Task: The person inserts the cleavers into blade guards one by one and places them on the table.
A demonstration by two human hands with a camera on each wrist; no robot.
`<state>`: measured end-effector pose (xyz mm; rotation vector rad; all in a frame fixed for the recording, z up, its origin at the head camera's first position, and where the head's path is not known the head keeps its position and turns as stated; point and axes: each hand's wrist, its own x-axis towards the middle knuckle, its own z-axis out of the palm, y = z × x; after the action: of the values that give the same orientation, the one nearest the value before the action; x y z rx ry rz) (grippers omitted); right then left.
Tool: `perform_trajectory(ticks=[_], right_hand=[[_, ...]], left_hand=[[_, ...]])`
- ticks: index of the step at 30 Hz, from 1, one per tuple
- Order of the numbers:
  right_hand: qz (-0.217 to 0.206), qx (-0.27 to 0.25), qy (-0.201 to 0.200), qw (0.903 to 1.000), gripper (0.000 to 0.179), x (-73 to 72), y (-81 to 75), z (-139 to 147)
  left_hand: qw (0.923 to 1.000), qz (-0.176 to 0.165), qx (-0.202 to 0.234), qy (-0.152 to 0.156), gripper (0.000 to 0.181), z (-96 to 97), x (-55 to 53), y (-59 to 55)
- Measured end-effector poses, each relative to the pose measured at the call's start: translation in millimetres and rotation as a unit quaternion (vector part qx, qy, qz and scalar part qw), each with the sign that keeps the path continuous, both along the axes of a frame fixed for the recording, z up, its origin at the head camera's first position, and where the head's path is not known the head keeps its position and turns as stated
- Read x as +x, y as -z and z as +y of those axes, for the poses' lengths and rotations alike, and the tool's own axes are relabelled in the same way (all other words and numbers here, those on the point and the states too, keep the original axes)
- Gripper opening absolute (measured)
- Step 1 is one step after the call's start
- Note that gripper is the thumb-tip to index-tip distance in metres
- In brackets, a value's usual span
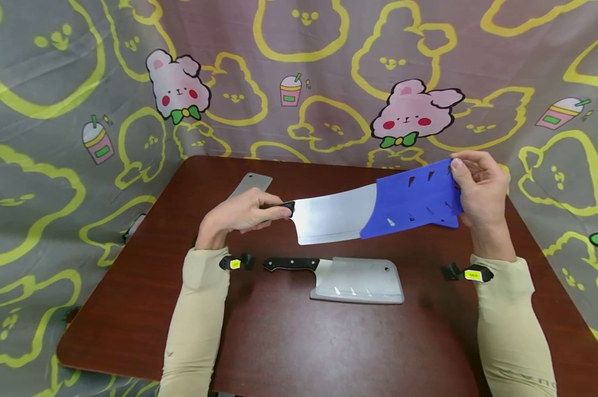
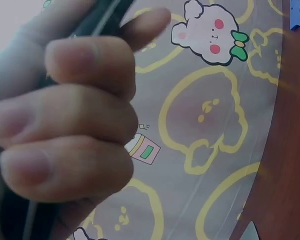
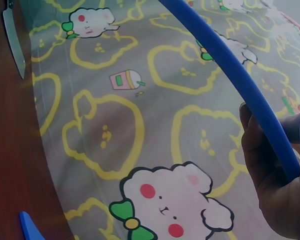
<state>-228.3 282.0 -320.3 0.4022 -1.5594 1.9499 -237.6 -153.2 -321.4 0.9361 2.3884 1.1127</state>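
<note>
A cleaver (image 1: 328, 218) is held up over the table, blade pointing right. My left hand (image 1: 244, 212) grips its black handle (image 1: 287, 208); in the left wrist view, several curled fingers (image 2: 85, 115) wrap round that handle. A blue blade cover (image 1: 413, 198) with small slots covers the blade's far end, leaving the part near the handle bare. My right hand (image 1: 482, 190) pinches the cover's outer end, thumb in front. The right wrist view shows the blue cover (image 3: 240, 80) edge-on between thumb and fingers.
Below the hands, a second cleaver with a black handle (image 1: 291, 264) lies in a translucent grey cover (image 1: 363, 281). A grey piece with a hole (image 1: 253, 182) lies at the back left. Another blue piece (image 1: 446, 220) shows behind the held cover. A patterned curtain (image 1: 328, 82) borders the brown table (image 1: 145, 309).
</note>
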Motion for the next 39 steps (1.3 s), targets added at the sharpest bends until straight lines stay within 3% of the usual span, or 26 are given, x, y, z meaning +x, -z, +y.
perform_trajectory(ticks=[6,11,15,20,26,34,39], right_hand=[[-0.015,0.005,0.009,0.9998,0.013,-1.1,0.2,1.2],[-0.027,0.015,0.002,0.9995,0.013,0.6,0.0,-0.2],[-0.05,0.08,0.004,0.9955,0.014,3.6,2.7,-13.4],[-0.096,0.196,0.0,0.9758,0.023,7.0,12.3,-42.0],[-0.092,0.186,-0.025,0.9779,0.027,9.3,19.4,-55.0],[-0.104,0.205,-0.033,0.9727,0.027,10.9,20.6,-62.3],[-0.127,0.272,-0.016,0.9539,0.03,12.3,19.3,-55.0]], left_hand=[[0.9988,0.043,-0.018,-0.012,0.035,6.1,-0.6,1.4],[0.9981,0.056,-0.023,-0.012,0.035,9.8,-0.5,3.2],[0.9984,0.054,-0.018,-0.008,0.032,21.8,-0.9,6.9],[0.9976,0.064,-0.024,-0.008,0.031,46.1,-1.8,14.7],[0.995,0.094,-0.026,-0.022,0.029,53.4,-3.1,19.3],[0.9945,0.097,-0.032,-0.022,0.03,52.3,-2.5,17.3],[0.9983,0.045,-0.029,-0.023,0.032,52.0,-2.2,16.6]])
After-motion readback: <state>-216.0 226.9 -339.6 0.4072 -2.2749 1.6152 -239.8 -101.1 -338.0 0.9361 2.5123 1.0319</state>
